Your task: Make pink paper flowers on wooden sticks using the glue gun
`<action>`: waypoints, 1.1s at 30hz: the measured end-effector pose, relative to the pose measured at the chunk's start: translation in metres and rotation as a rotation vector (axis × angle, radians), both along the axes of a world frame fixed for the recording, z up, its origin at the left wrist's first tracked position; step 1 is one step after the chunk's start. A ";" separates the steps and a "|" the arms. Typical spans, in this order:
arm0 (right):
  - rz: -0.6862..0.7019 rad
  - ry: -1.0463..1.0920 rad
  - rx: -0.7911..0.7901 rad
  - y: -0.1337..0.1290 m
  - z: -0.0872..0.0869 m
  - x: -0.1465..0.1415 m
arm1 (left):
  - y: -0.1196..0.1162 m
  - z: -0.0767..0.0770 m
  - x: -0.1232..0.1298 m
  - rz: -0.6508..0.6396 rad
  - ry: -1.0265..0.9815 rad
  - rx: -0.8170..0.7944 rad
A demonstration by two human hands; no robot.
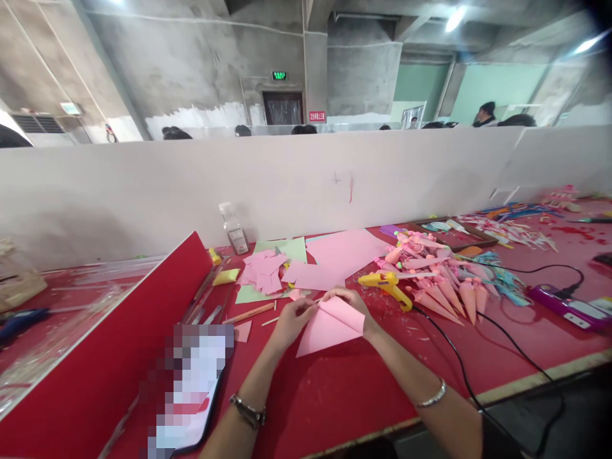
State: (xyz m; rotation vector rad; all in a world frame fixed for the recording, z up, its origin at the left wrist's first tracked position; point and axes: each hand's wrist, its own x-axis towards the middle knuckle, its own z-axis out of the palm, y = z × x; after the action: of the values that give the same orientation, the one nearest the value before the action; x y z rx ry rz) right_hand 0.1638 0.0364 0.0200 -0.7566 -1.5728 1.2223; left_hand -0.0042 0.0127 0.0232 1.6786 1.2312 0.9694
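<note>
Centrally, a folded pink sheet (pixel 337 322) was held up just over the red table (pixel 329 408), gripped between both of the person's hands. The left hand (pixel 295 319) pinched its edge at ten o'clock, fingertips close together, while the right hand (pixel 351 299) held it along the one o'clock side, partly hidden behind the paper. A dark-strapped watch (pixel 247 411) circled the left wrist and a silvery bangle (pixel 434 394) the right forearm. Taking the sheet as the clock's centre, a flat pink sheet (pixel 351 248) lay at twelve, and a heap of small pink pieces (pixel 262 271) rested at ten on pale green paper (pixel 291 247). A clear bottle (pixel 234 233) stood beyond them, near a white partition (pixel 287 185). At two o'clock lay a yellow glue gun (pixel 389 287), just beside a pile of pink cones (pixel 444 280). A wooden-handled tool (pixel 251 312) was at nine, a phone (pixel 196 395) with a blurred-out screen at eight, and a purple box (pixel 567 309) well apart at three.
</note>
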 end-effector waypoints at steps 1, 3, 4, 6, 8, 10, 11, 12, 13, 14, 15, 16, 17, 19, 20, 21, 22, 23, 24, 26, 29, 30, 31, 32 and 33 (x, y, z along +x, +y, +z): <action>0.006 0.016 -0.022 0.000 -0.002 0.000 | -0.001 0.001 -0.001 -0.013 0.008 -0.002; 0.016 0.043 -0.062 0.000 -0.006 0.001 | -0.002 0.003 -0.002 -0.039 0.028 -0.008; 0.022 0.057 -0.080 0.000 -0.007 0.000 | -0.002 0.003 -0.003 -0.042 0.037 -0.007; 0.032 0.080 -0.108 -0.002 -0.007 -0.001 | -0.002 0.003 -0.005 -0.022 0.056 0.021; 0.052 0.102 -0.175 -0.004 -0.005 -0.002 | -0.001 0.002 -0.006 0.020 0.097 0.080; 0.074 0.127 -0.258 -0.006 -0.002 -0.004 | 0.000 0.000 -0.007 0.075 0.150 0.142; 0.082 0.140 -0.287 -0.007 0.000 -0.004 | 0.000 0.000 -0.008 0.100 0.175 0.167; 0.089 0.150 -0.300 -0.008 0.001 -0.005 | -0.001 0.001 -0.008 0.120 0.201 0.188; 0.094 0.152 -0.298 -0.008 0.003 -0.005 | -0.002 0.002 -0.007 0.130 0.229 0.208; 0.100 0.146 -0.292 -0.009 0.004 -0.005 | -0.004 0.004 -0.007 0.128 0.264 0.225; 0.115 0.134 -0.287 -0.010 0.005 -0.006 | -0.007 0.008 -0.006 0.115 0.312 0.239; 0.134 0.121 -0.282 -0.011 0.006 -0.005 | -0.010 0.012 -0.005 0.098 0.376 0.253; 0.161 0.107 -0.275 -0.011 0.006 -0.005 | -0.013 0.016 -0.005 0.081 0.451 0.264; 0.219 0.086 -0.258 -0.013 0.007 -0.004 | -0.018 0.023 -0.002 0.071 0.610 0.294; 0.237 0.076 -0.244 -0.014 0.007 -0.004 | -0.020 0.026 -0.001 0.079 0.689 0.314; 0.237 0.053 -0.222 -0.016 0.006 -0.004 | -0.021 0.028 0.000 0.088 0.766 0.331; 0.217 0.011 -0.187 -0.017 0.005 -0.005 | -0.021 0.028 0.001 0.092 0.837 0.342; 0.185 -0.048 -0.143 -0.018 0.004 -0.005 | -0.020 0.028 0.002 0.085 0.899 0.346; 0.146 -0.114 -0.096 -0.019 0.003 -0.006 | -0.020 0.026 0.003 0.065 0.950 0.344; 0.069 -0.240 -0.018 -0.020 0.000 -0.008 | -0.017 0.022 0.003 0.022 1.007 0.328; -0.022 -0.333 0.056 -0.018 -0.003 -0.010 | -0.015 0.016 0.001 0.031 1.021 0.304; -0.043 -0.343 0.074 -0.017 -0.004 -0.010 | -0.014 0.015 0.000 0.050 1.023 0.301; -0.054 -0.342 0.085 -0.015 -0.005 -0.010 | -0.013 0.014 -0.001 0.068 1.025 0.305; -0.058 -0.327 0.085 -0.013 -0.005 -0.011 | -0.013 0.014 -0.001 0.081 1.022 0.316; -0.059 -0.296 0.074 -0.012 -0.006 -0.011 | -0.013 0.013 -0.001 0.092 1.010 0.328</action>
State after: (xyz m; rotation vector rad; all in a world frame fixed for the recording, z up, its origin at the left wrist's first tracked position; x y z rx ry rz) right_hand 0.1528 0.0243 0.0142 -0.9616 -1.8108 1.0379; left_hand -0.0050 -0.0005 0.0359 2.5256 1.8500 0.3313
